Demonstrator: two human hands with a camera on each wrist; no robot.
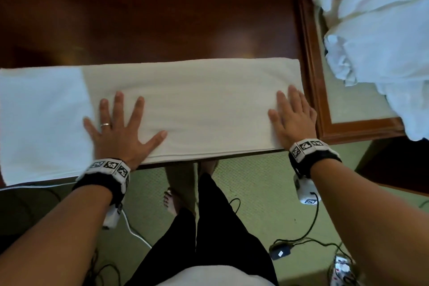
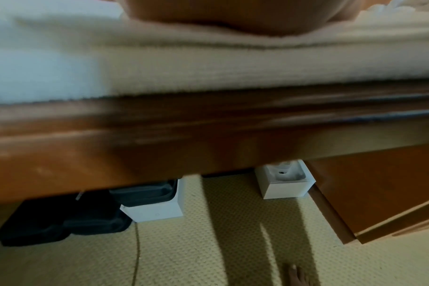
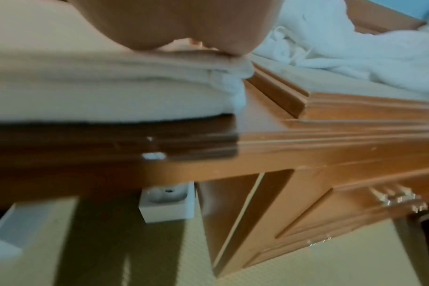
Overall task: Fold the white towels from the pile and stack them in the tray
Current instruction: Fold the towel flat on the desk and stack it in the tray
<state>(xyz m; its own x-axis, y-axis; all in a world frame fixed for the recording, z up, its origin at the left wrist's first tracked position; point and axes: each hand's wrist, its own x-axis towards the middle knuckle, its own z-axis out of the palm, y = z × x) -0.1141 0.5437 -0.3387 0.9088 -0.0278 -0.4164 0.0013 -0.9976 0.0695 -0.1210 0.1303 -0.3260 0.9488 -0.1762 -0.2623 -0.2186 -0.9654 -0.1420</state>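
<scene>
While both hands, left hand (image 1: 120, 132) and right hand (image 1: 293, 121), press flat-fingered, probably smoothing, the towel (image 1: 197, 109) awaits folding, pile (image 1: 380, 30) at two o'clock.

The towel (image 1: 197, 109) is white — bluish at the end left of the left hand (image 1: 120, 130); the table (image 1: 151, 11) is dark reddish-brown, the carpet (image 1: 255, 193) pale green, dotted.
</scene>
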